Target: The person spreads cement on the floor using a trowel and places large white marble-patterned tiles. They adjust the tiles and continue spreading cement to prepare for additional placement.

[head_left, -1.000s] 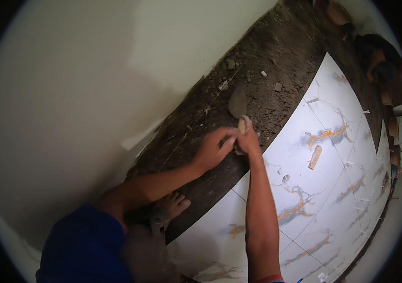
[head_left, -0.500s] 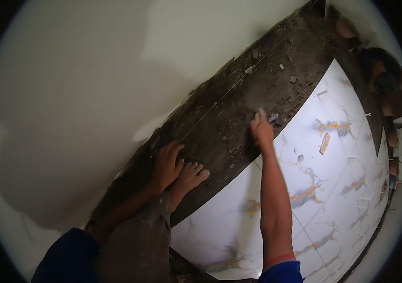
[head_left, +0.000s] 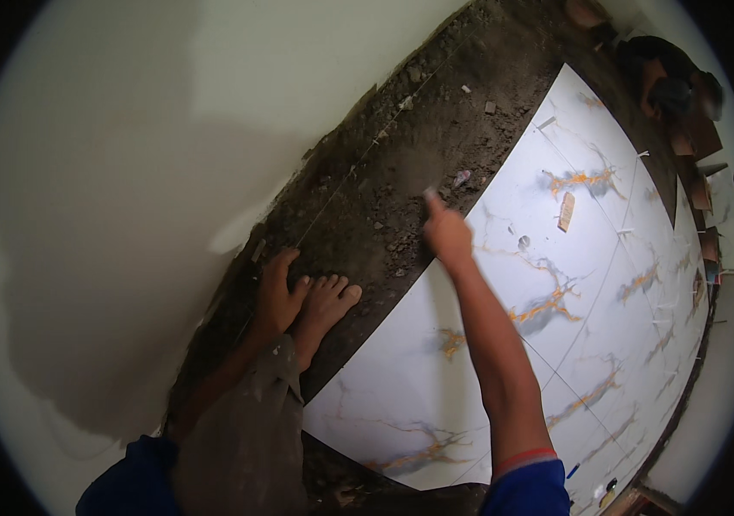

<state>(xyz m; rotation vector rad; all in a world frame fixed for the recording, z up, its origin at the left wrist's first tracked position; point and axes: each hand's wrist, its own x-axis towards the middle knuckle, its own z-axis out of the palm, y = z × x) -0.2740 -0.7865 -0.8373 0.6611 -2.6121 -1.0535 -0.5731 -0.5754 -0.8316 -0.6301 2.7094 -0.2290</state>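
Right hand [head_left: 448, 236] curled round a trowel [head_left: 419, 175]; blade blurred, just ahead of the knuckles, over dirt [head_left: 505, 69]. White tiles [head_left: 586, 258] right of that hand. Left hand [head_left: 277, 297] loosely spread, just left of a bare foot [head_left: 324, 311]; string [head_left: 326, 206] runs beyond its fingertips.

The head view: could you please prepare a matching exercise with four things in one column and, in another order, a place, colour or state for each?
Things
1. Left hand
2. Tiles
3. Right hand
4. Tan piece

Descriptions
A. closed, by the tiles' edge
B. lying on the tiles
C. beside the bare foot
D. white, with grey and orange veins

Right pairs: 1-C, 2-D, 3-A, 4-B
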